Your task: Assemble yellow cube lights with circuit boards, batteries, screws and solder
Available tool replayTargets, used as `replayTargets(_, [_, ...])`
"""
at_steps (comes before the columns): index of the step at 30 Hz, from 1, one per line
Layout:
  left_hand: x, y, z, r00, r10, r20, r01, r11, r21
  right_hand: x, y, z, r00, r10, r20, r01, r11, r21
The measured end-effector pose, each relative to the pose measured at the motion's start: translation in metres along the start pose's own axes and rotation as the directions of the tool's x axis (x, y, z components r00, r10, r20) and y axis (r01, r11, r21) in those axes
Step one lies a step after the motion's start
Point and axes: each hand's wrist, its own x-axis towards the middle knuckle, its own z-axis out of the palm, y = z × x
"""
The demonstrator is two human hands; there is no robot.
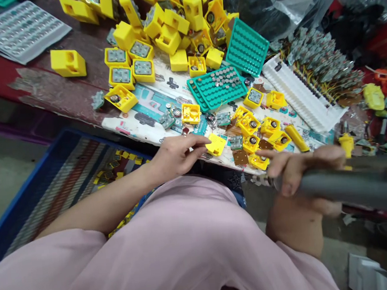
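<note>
My left hand [182,154] is at the front edge of the table, thumb and fingertips pinching the near-left side of a small yellow plastic part [216,144] dotted with tiny holes. In my right hand [297,168] is a thick dark grey electric screwdriver [354,186], blurred by motion, its narrow tip pointing left. Just beyond that hand lie several small yellow housings [249,122] with round speakers and wires inside. Between the hands sit a grey-green button module [236,142] and a brown board [240,158]. An open yellow housing [190,113] stands beyond my left hand.
Yellow housings [168,37] are heaped at the back. A teal tray [216,92] holds silver button cells; another teal tray [248,47] leans behind it. Wired modules [324,58] stand along a white foam rack [301,94]. A blue-rimmed crate [23,194] is below left.
</note>
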Motion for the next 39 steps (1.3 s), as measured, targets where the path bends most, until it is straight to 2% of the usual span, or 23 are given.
replayTargets(3, [0.001,0.010,0.011,0.992,0.116,0.043,-0.116,0.993,-0.020,0.020,0.009,0.007,0.985,0.080,-0.155,-0.075,0.996,0.042])
replayTargets(6, [0.003,0.014,0.020,0.977,0.182,0.113,-0.192,0.977,0.090,0.037,0.004,0.016,0.969,0.181,-0.169,-0.166,0.981,0.100])
replayTargets(9, [0.004,0.016,0.026,0.977,0.171,0.127,-0.194,0.960,0.202,0.045,-0.004,0.031,0.957,0.156,-0.243,-0.140,0.987,0.079])
replayTargets(12, [0.007,0.018,0.028,0.983,0.158,0.098,-0.175,0.966,0.189,0.047,-0.003,0.044,0.942,0.067,-0.329,-0.066,0.998,0.013])
replayTargets(18, [0.011,0.022,0.028,0.985,0.144,0.095,-0.154,0.982,0.108,0.043,0.017,0.045,0.959,0.034,-0.281,-0.034,0.999,0.006])
replayTargets(23, [0.011,0.022,0.026,0.983,0.148,0.106,-0.156,0.985,0.078,0.041,0.020,0.051,0.939,0.048,-0.340,-0.060,0.998,-0.024])
replayTargets(28, [0.009,0.022,0.022,0.979,0.149,0.137,-0.166,0.978,0.128,0.044,0.027,0.060,0.955,-0.035,-0.295,0.023,0.999,-0.043])
replayTargets(33, [0.008,0.019,0.021,0.984,0.154,0.095,-0.168,0.970,0.175,0.045,0.034,0.062,0.969,-0.012,-0.249,-0.001,0.999,-0.053])
replayTargets(36, [0.012,0.013,0.019,0.980,0.176,0.096,-0.193,0.956,0.219,0.048,0.036,0.060,0.936,0.003,-0.351,-0.050,0.991,-0.125])
replayTargets(39, [0.017,0.005,0.020,0.966,0.163,0.202,-0.212,0.945,0.250,0.049,0.040,0.059,0.871,0.006,-0.492,-0.142,0.961,-0.239])
